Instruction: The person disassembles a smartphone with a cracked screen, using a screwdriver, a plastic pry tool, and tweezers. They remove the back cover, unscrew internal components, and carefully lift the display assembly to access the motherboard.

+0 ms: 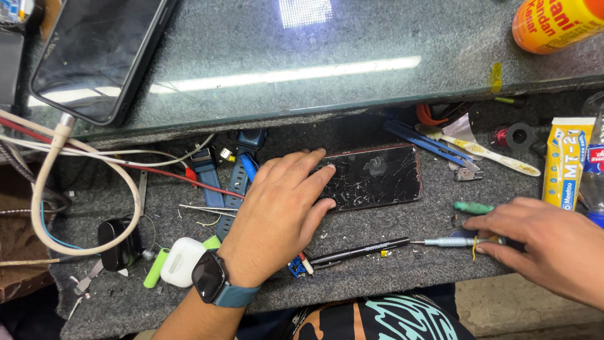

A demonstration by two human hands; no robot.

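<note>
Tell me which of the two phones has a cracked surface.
The cracked one is the dark phone lying on the grey mat under the left hand. The other phone, on the glass shelf at upper left, shows no cracks.

My bench [402,264] is covered in grey felt. Flat on it lie a cracked dark phone [376,177], a black pen-like tool [358,251], a silver screwdriver [452,241], a toothbrush [487,151], blue watch straps [238,173], a white earbud case [182,260] and a yellow glue tube [565,162]. Above it, a glass shelf [302,69] carries another phone [97,53] and an orange bottle [557,22].
</note>
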